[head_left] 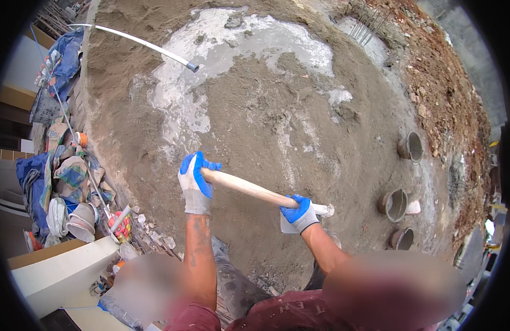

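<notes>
My left hand (196,179), in a blue-and-white work glove, is closed at the left end of a pale wooden tool handle (241,186). The handle slants down to the right, above a broad heap of sandy grey mix (238,127). Near its right end, my right hand (300,213) grips it in a matching glove. A whitish flat piece shows beside that hand; whether it belongs to the tool I cannot tell. Wet grey slurry (244,47) with pale edges lies across the far part of the heap.
A white hose (139,41) reaches over the slurry from the far left. Several mortar-coated buckets, one of them round and open (397,205), stand at the right below a reddish rubble bank (442,83). Tarps, sacks and a whitish bucket (82,222) crowd the left edge.
</notes>
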`<state>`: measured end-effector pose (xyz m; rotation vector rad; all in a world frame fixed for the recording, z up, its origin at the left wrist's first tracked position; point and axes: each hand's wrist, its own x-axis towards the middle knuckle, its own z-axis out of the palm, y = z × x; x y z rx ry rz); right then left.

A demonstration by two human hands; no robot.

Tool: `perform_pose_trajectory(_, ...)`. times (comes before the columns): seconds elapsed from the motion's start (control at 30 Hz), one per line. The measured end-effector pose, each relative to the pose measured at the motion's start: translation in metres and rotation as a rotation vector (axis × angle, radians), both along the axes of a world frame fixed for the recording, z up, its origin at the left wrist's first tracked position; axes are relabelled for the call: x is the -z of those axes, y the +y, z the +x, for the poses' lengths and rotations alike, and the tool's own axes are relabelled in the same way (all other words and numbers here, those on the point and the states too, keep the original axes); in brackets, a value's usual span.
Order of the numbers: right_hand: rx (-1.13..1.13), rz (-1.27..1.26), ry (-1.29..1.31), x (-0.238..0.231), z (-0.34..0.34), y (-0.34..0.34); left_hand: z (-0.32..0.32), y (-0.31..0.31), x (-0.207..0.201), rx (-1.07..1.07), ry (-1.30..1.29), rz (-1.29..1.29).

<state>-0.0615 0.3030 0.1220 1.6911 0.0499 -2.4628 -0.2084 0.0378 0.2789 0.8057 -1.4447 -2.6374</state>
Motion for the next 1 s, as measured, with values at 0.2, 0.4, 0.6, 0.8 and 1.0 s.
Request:
perform_pose_trajectory(0.2,-0.144,0.057,-0.123,-0.027,0.108,-0.061,0.214,-0.125,0.008,-0.074,-0.078,-0.060)
perform_pose_trajectory(0.4,-0.264,0.203,-0.198,-0.091,0.156,-0.114,0.349,-0.228,0.048,0.087,-0.264,-0.326)
perform_pose_trajectory(0.6,-0.262,0.187,-0.066,-0.203,0.166,-0.143,0.354,-0.273,-0.055,0.196,-0.308,-0.132)
perform_pose_trajectory(0.8,-0.299,0.283,-0.047,-0.242,0.156,-0.142,0.352,-0.258,-0.083,0.195,-0.231,-0.124)
perform_pose_trajectory(1.0,-0.246,0.180,-0.115,-0.185,0.181,-0.108,0.361,-0.234,-0.088,0.239,-0.209,-0.261)
